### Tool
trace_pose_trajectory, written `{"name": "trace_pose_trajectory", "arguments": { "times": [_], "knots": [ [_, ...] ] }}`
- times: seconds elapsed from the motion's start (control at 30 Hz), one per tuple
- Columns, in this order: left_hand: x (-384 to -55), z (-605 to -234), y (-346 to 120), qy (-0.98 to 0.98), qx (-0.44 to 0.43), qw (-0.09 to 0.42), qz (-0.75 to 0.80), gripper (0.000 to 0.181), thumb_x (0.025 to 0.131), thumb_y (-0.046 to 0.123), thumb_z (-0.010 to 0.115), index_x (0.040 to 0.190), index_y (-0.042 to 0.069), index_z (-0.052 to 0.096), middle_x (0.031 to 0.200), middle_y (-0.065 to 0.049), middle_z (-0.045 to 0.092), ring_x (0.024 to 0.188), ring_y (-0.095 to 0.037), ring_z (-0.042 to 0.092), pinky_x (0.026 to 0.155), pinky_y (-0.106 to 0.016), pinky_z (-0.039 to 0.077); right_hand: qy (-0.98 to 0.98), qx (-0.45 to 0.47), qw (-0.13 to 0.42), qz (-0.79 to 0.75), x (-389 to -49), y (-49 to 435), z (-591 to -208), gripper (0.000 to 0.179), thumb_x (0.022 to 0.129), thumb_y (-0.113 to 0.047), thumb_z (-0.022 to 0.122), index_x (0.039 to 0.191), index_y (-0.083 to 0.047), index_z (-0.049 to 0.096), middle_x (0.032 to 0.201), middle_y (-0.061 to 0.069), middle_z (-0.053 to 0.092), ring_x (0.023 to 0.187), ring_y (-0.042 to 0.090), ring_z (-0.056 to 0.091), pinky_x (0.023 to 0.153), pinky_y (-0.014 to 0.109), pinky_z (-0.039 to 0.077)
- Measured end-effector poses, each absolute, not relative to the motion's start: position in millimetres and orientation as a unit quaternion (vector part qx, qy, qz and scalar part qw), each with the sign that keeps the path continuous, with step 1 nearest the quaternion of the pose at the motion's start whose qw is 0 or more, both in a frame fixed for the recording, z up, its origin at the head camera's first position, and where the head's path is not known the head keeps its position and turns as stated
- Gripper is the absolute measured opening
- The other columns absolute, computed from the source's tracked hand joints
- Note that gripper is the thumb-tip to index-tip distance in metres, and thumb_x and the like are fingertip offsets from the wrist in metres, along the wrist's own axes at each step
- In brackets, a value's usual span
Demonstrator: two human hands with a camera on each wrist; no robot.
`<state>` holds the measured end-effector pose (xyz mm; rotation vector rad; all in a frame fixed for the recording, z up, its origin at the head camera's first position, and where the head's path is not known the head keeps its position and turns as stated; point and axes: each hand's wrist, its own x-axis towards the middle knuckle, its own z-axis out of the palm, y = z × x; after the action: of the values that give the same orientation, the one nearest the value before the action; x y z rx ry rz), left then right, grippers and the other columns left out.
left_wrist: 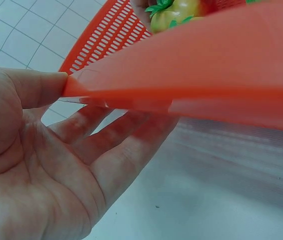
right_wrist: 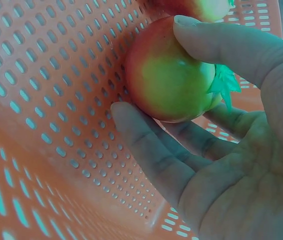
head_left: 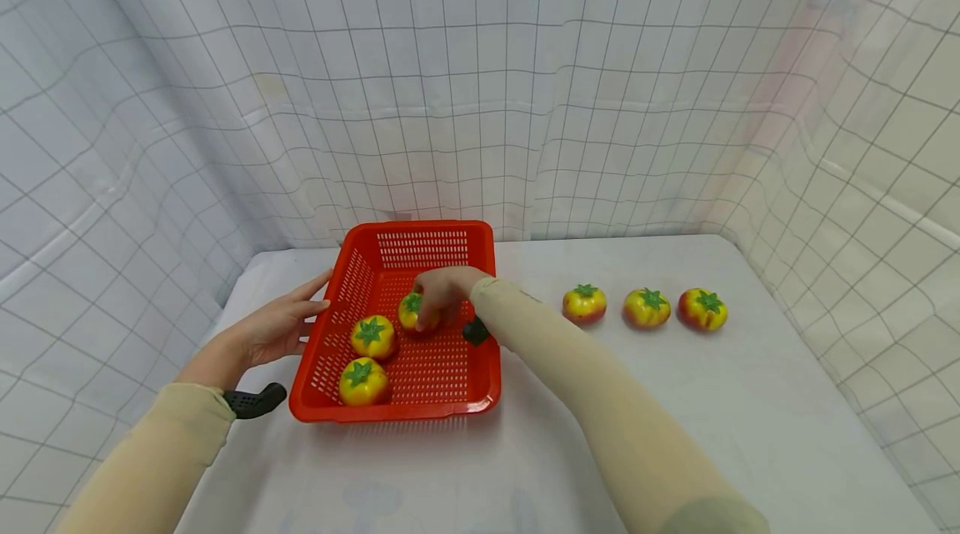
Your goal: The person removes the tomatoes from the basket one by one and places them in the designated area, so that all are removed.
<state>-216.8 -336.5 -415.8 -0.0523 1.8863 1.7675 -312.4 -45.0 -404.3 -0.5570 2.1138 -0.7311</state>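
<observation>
Got a gridded cloth point(head_left: 480, 117) hanging behind everything, then a white surface point(head_left: 750, 434) in front, with a red basket point(head_left: 420, 411) sitting left of the middle. Left hand point(head_left: 281, 326) at the basket's left side, fingers pretty straight and spread, touching rather than wrapped round, some tips hidden underneath. Right hand point(head_left: 447, 291) down inside the basket, grasping a fruit point(right_wrist: 169, 75), thumb on one side, fingers curled about the other. Can't tell whether resting on the basket's floor or just off it. Two more fruit point(head_left: 373, 338) point(head_left: 363, 388) in there, nearer and to the left, plus three loose fruit point(head_left: 584, 311) point(head_left: 647, 314) point(head_left: 702, 316) in a row on the surface, right of the basket. Would go easy on the squeeze: thumb light, fingers low, basket steadied from the left, no bumping the neighbour. Before letting go, probably worth making sure of solid contact underneath, then opening wide enough not to snag the leaf point(right_wrist: 225, 86). As for pointing, leaf end mostly up in the head view, and towards the palm from the right wrist. No real long axis to speak of, being squat and nearly round, maybe a touch wider than tall.
</observation>
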Motion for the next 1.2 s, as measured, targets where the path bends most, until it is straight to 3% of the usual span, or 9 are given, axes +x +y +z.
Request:
{"name": "trace_pose_trajectory", "arguments": {
  "times": [0.2,0.57,0.93,1.2],
  "knots": [
    [-217,-415,-335,0.704,-0.019,0.274,0.655,0.071,0.112,0.028,0.043,0.164,0.036,-0.004,0.161,-0.027,0.024,0.119,-0.031,0.061,0.093,-0.051,0.056,0.84,-0.25,0.396,-0.273,-315,-43,-402,0.061,0.087,-0.015,0.083,0.14,-0.01,0.053,0.119,0.005,0.059,0.109,0.021,0.059,0.09,0.034,0.057],
    [-218,-413,-334,0.708,-0.018,0.274,0.651,0.071,0.112,0.028,0.042,0.164,0.036,-0.005,0.162,-0.027,0.022,0.119,-0.031,0.06,0.094,-0.052,0.055,0.808,-0.277,0.407,-0.323,-322,-29,-386,0.065,0.087,-0.008,0.079,0.143,-0.006,0.047,0.125,0.009,0.055,0.104,0.022,0.064,0.095,0.039,0.056],
    [-218,-414,-335,0.707,-0.02,0.275,0.652,0.07,0.112,0.028,0.041,0.164,0.036,-0.006,0.163,-0.027,0.02,0.12,-0.031,0.06,0.094,-0.052,0.055,0.786,-0.309,0.396,-0.36,-327,-6,-369,0.059,0.087,-0.01,0.079,0.137,-0.011,0.049,0.127,0.011,0.054,0.11,0.024,0.06,0.091,0.037,0.058],
    [-218,-417,-336,0.704,-0.023,0.276,0.654,0.07,0.112,0.027,0.041,0.164,0.037,-0.006,0.164,-0.027,0.019,0.118,-0.03,0.061,0.094,-0.054,0.054,0.774,-0.314,0.395,-0.383,-327,15,-353,0.064,0.088,-0.009,0.078,0.144,-0.019,0.048,0.131,0.011,0.05,0.109,0.025,0.061,0.09,0.035,0.058]
  ]
}}
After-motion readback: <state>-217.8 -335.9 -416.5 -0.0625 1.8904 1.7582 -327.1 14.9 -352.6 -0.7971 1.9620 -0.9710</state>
